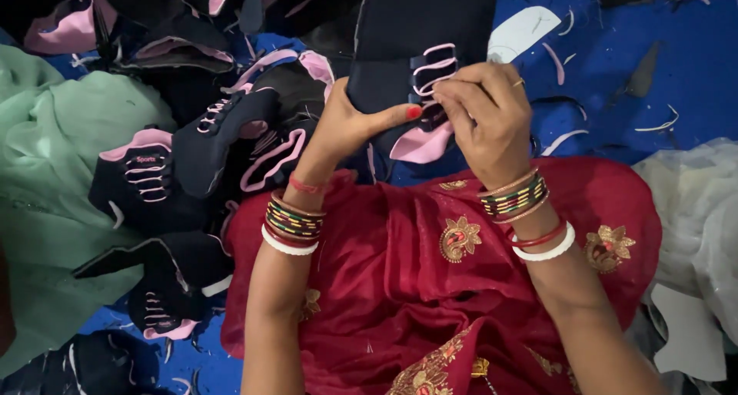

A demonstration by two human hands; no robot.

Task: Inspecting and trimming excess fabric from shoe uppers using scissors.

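A black shoe upper with pink trim and pink lace loops (pixel 419 34) is held up in front of me. My left hand (pixel 350 126) grips its lower edge from underneath, thumb with a red nail lying across the fabric. My right hand (pixel 488 114) pinches the upper at the pink loops, fingers curled over it. Both wrists carry several coloured bangles. A red embroidered cloth (pixel 430 264) covers my lap below the hands.
A heap of similar black and pink shoe uppers (pixel 207 134) lies to the left and along the top. A pale green cloth (pixel 46 180) is at the far left, white fabric (pixel 692 210) at the right. Pink and white offcuts are scattered over the blue floor sheet (pixel 661 72).
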